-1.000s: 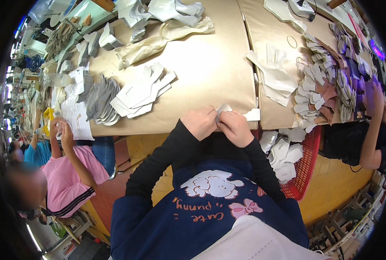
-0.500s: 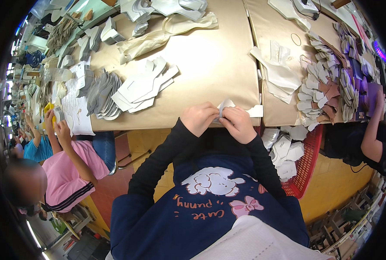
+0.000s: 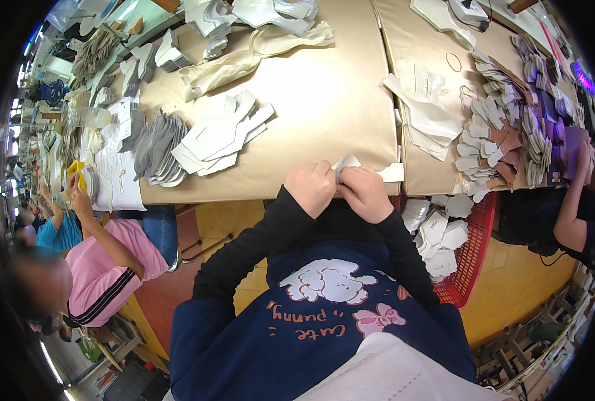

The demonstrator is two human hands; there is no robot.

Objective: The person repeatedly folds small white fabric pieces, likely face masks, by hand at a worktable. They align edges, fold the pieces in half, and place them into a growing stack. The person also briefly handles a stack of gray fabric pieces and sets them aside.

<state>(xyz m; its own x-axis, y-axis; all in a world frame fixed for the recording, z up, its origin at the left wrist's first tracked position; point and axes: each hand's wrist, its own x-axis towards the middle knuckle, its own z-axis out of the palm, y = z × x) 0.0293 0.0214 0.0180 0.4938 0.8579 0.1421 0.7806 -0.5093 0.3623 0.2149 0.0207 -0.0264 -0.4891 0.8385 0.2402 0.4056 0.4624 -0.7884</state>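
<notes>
Left hand [image 3: 310, 188] and right hand [image 3: 365, 192]: both pinched closed on one small white cut fabric piece [image 3: 346, 162], at the brown paper-covered table [image 3: 311, 100] edge.

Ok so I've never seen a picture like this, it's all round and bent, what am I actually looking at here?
No machine here: a wide fisheye camera worn on a person's head looks down at their own two hands, which bends straight edges. The left hand and right hand together pinch a small white cut fabric piece at the edge of the tan work table. A fanned pile of white cut pieces lies on it. A red plastic basket sits to the right, and other people work on either side.
</notes>
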